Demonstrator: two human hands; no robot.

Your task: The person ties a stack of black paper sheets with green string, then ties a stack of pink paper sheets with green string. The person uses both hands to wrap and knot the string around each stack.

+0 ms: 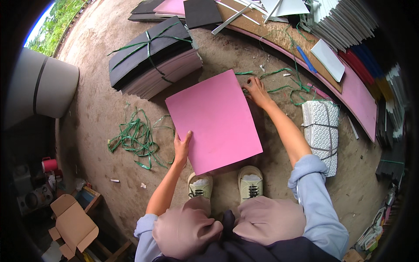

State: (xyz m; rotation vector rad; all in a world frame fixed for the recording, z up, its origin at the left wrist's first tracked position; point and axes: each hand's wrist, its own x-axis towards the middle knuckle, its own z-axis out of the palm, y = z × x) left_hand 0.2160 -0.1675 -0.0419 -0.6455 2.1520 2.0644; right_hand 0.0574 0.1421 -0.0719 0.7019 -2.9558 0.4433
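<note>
A pink rectangular sheet (214, 122), perhaps the top of a stack, lies tilted in front of my shoes. My left hand (182, 148) grips its left edge, thumb on top and the other fingers partly hidden at the side. At the upper right edge is my right hand (258, 92), its fingers curled in a pinch. What they hold, if anything, is too small to make out. Green plastic twine (279, 88) runs along the ground just beside that hand. A tangled heap of green twine (137, 135) lies left of the sheet.
Beyond the sheet stands a twine-tied stack of black and pink sheets (152, 54). A strapped silvery bundle (321, 135) lies at right, near a long board (279, 37) bearing white strips and a blue-handled tool (306, 59). An open cardboard box (74, 220) sits lower left.
</note>
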